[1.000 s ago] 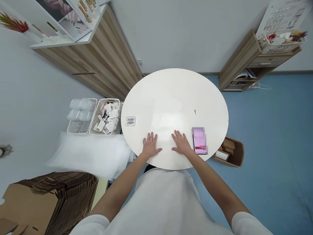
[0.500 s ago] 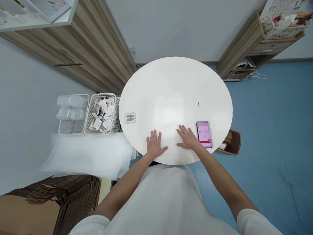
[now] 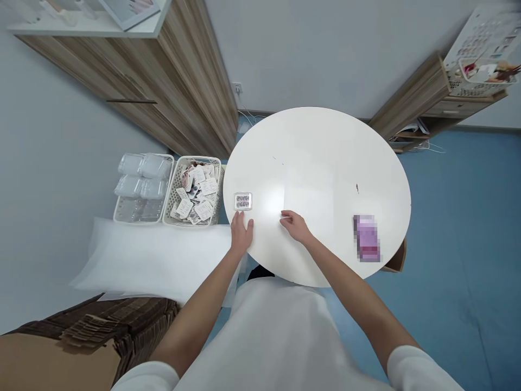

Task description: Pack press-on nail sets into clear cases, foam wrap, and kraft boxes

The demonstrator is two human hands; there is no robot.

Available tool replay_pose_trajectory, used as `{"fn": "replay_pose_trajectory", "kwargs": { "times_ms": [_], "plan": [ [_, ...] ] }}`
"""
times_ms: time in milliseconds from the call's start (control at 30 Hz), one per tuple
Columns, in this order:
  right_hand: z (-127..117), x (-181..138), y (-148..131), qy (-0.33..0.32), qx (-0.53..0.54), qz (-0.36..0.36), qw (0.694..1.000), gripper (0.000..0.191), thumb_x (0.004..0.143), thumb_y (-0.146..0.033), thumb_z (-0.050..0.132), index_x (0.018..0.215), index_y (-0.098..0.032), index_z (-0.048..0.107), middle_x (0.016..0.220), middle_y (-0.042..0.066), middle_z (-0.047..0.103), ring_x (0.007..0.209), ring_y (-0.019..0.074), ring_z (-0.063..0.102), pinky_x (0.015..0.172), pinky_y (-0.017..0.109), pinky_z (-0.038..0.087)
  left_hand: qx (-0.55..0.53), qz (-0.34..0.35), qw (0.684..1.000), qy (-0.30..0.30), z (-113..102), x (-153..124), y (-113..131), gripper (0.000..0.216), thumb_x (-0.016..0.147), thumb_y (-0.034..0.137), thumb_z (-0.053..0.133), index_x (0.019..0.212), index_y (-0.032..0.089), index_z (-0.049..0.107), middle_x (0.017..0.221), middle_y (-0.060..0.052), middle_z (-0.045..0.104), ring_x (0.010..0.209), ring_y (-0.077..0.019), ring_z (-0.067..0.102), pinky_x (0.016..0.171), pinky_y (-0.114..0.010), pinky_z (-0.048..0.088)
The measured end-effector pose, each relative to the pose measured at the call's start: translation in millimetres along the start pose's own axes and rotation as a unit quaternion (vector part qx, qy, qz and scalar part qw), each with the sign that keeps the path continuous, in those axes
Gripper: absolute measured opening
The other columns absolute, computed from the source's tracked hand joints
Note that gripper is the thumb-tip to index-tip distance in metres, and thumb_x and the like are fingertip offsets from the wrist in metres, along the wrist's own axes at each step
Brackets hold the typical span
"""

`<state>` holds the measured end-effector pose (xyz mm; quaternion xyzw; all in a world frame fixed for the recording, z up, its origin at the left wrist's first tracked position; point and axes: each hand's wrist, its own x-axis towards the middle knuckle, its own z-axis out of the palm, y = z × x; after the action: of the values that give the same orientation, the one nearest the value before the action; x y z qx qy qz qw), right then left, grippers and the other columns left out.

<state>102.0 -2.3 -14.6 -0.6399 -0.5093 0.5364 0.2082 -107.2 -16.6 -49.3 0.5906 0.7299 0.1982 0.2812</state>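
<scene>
My left hand (image 3: 241, 232) is at the table's left front edge with its fingers spread. Its fingertips are just below a small clear case (image 3: 243, 201) with several dark round items in it. I cannot tell whether they touch the case. Over the front middle of the white oval table (image 3: 325, 136) is my right hand (image 3: 296, 226). Its fingers are bent towards the left, with a gap between fingers and thumb and nothing visible in it. A phone (image 3: 367, 239), blurred into blocks, lies on the right side of the table.
Left of the table stand a white basket of printed cards (image 3: 195, 190) and a white basket of clear plastic boxes (image 3: 142, 187). White sheets (image 3: 163, 255) lie before them, with stacked cardboard (image 3: 122, 326) nearer me. A wooden cabinet (image 3: 191, 70) rises behind; an open box (image 3: 396, 260) sits under the table's right edge.
My left hand has moved left, up to the clear case. My right hand has shifted left across the table, and its fingers have gone from spread to bent. The view has shifted too.
</scene>
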Motion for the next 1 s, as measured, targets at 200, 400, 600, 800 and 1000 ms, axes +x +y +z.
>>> {"fn": "replay_pose_trajectory", "kwargs": {
  "times_ms": [200,400,600,800,1000],
  "plan": [
    [47,55,-34,-0.007,0.082,0.061,0.995,0.043,0.076,-0.024,0.05,0.118,-0.018,0.049,0.121,0.008,0.052,0.101,0.0147,0.053,0.089,0.03,0.041,-0.126,-0.074,0.988,0.05,-27,53,-19,0.043,0.085,0.035,0.038,0.123,0.015,0.041,0.126,-0.012,0.044,0.116,-0.0212,0.041,0.099,-0.035,0.032],
    [80,73,-46,-0.017,0.15,0.088,0.985,0.05,0.071,-0.022,0.054,0.121,-0.018,0.046,0.12,0.009,0.051,0.101,0.0158,0.053,0.084,0.029,0.043,-0.152,-0.088,0.984,0.004,-32,78,-26,0.043,0.086,0.033,0.037,0.125,0.015,0.042,0.125,-0.01,0.047,0.115,-0.0192,0.044,0.099,-0.032,0.032],
    [94,78,-50,-0.02,0.141,0.062,0.988,0.043,0.069,-0.018,0.052,0.112,-0.023,0.054,0.109,0.003,0.056,0.084,0.012,0.055,0.073,0.025,0.045,-0.14,-0.071,0.987,-0.039,-31,85,-34,0.038,0.084,0.031,0.039,0.115,0.014,0.053,0.12,-0.01,0.051,0.114,-0.0197,0.045,0.099,-0.033,0.03],
    [85,76,-46,-0.029,0.122,0.017,0.992,0.043,0.068,-0.014,0.044,0.108,-0.024,0.057,0.1,0.0,0.057,0.065,0.0078,0.05,0.06,0.021,0.043,-0.188,-0.081,0.978,-0.049,-27,86,-37,0.033,0.083,0.029,0.041,0.108,0.018,0.059,0.114,-0.007,0.056,0.108,-0.0191,0.05,0.094,-0.033,0.036],
    [60,56,-36,0.046,0.091,0.012,0.995,0.04,0.07,-0.018,0.046,0.108,-0.024,0.057,0.1,0.002,0.056,0.069,0.0096,0.052,0.064,0.024,0.044,-0.273,-0.079,0.958,-0.044,-16,69,-16,0.031,0.075,0.028,0.054,0.103,0.017,0.062,0.107,-0.007,0.061,0.098,-0.0181,0.056,0.089,-0.034,0.042]
  ]
}}
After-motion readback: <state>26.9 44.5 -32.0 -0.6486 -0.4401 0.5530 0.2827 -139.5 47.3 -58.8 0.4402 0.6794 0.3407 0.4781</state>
